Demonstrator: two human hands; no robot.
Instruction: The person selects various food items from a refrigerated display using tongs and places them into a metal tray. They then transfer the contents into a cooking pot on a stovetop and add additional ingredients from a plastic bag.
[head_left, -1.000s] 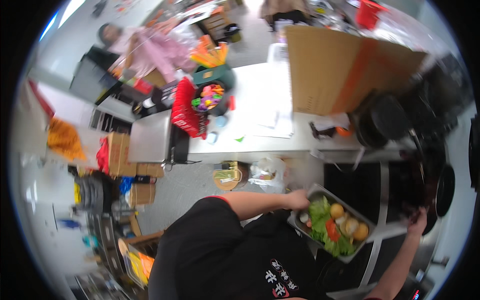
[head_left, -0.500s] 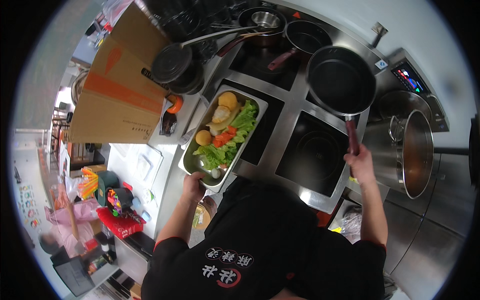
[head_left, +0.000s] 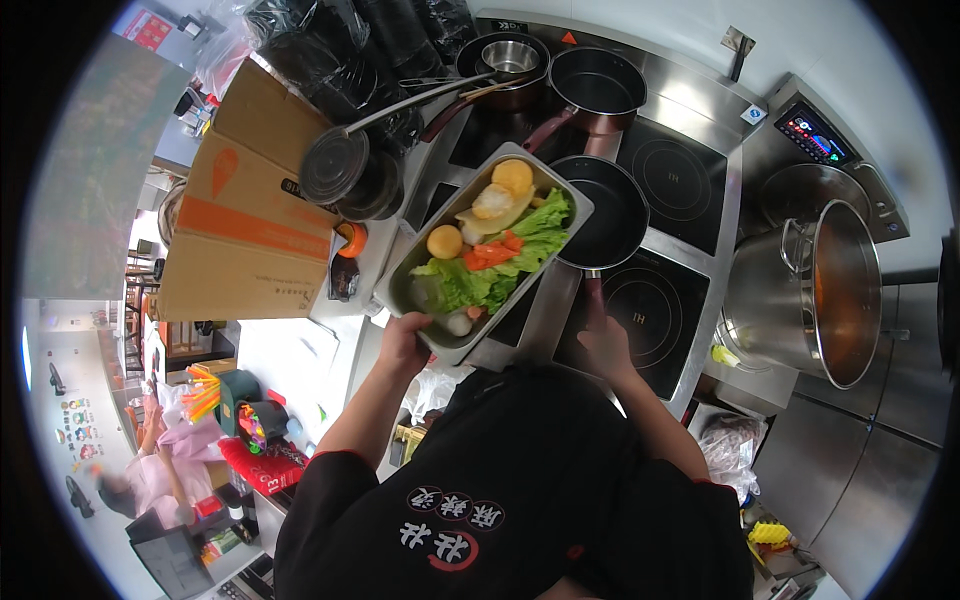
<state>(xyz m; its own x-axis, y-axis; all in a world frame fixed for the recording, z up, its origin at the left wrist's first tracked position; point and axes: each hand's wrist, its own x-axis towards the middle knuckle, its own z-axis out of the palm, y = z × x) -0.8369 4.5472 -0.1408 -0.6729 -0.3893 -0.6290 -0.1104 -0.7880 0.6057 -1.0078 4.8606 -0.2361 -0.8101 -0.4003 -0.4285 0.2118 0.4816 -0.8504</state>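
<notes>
- Two hands are busy: the left hand (head_left: 405, 342) grips the near end of a metal tray (head_left: 410, 275), and the right hand (head_left: 608, 350) is wrapped around the handle of a frying pan (head_left: 612, 215).
- The tray, tilted, is held above the stove (head_left: 672, 180), just left of the pan and overlapping it in view.
- In the tray: lettuce (head_left: 535, 240), orange-red pieces (head_left: 493, 252), yellow rounds (head_left: 445, 242) and a whitish ball (head_left: 458, 324).
- Whether the pan touches the stove, I cannot tell.
- A big steel pot (head_left: 770, 300) on the right holds reddish-brown liquid (head_left: 840, 310).
- A small metal bowl (head_left: 510, 57) sits in a rear pot.
- White characters and a red curve mark the black shirt (head_left: 530, 430); print and an orange stripe mark the cardboard (head_left: 240, 210).
</notes>
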